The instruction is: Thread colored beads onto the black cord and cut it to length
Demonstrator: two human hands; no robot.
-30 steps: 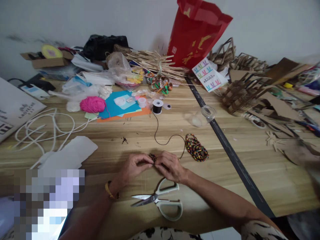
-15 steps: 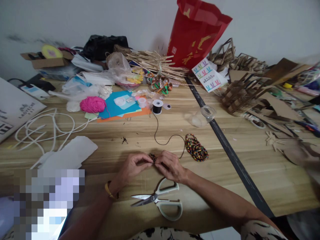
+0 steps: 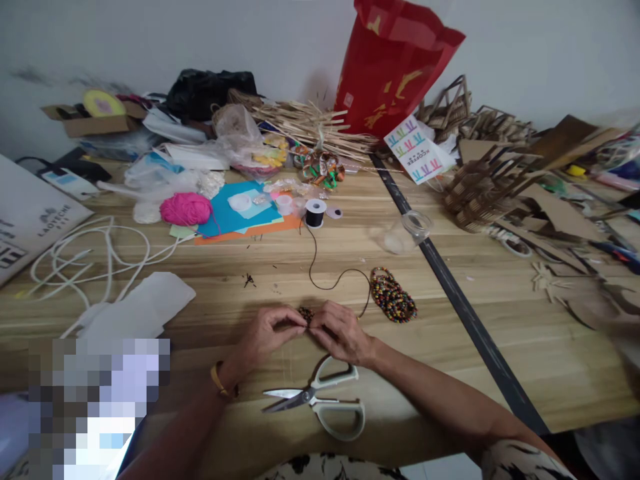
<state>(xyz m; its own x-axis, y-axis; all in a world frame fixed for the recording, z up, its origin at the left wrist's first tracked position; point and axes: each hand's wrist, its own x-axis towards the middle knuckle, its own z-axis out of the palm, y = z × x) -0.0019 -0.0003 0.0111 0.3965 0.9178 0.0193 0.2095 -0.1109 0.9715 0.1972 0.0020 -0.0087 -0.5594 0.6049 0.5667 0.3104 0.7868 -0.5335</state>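
My left hand (image 3: 263, 335) and my right hand (image 3: 340, 332) meet low in the middle of the wooden table (image 3: 280, 280). Both are pinched shut on a small cluster of dark beads (image 3: 305, 313) between the fingertips. A thin black cord (image 3: 320, 280) runs from the beads up to a black thread spool (image 3: 315, 213). A pile of multicoloured beaded strands (image 3: 393, 295) lies just right of my right hand. White-handled scissors (image 3: 320, 400) rest on the table right below my hands, blades pointing left.
A pink yarn ball (image 3: 185, 209), blue and orange paper sheets (image 3: 235, 217), a white cable (image 3: 85, 257), a red bag (image 3: 393, 63), straw bundles (image 3: 310, 123), a clear jar (image 3: 407, 230) and cardboard pieces (image 3: 525, 180) crowd the far and right side. A dark strip (image 3: 460, 307) crosses the table diagonally.
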